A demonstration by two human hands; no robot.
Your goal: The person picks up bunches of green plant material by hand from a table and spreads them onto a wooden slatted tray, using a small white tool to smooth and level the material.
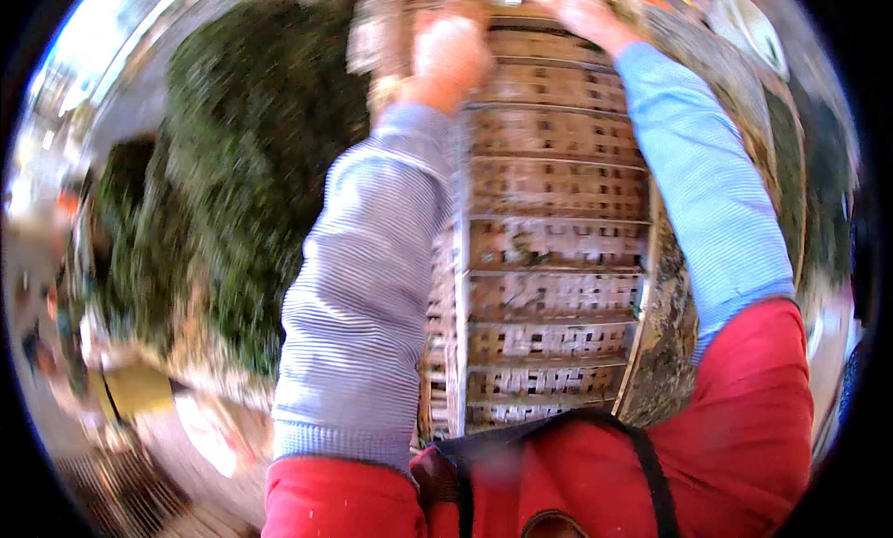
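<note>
A long woven bamboo rack (558,189), with thin crossbars and pale side rails, stretches away in front of me. Both my arms reach to its far end. My left hand (451,54) is blurred and looks closed at the rack's far left corner; what it holds cannot be made out. By the far right corner, my right hand (584,15) reaches up against the picture's top edge. Its fingers are smeared and partly cut off, so their grip does not show. A few green scraps (524,250) lie on the weave.
To the left rises a large heap of dark green leafy matter (270,147). A pale round container (747,31) stands at the far right. Yellow (135,394) and white items, blurred, lie at the lower left. Rough dark ground (672,352) runs along the rack's right side.
</note>
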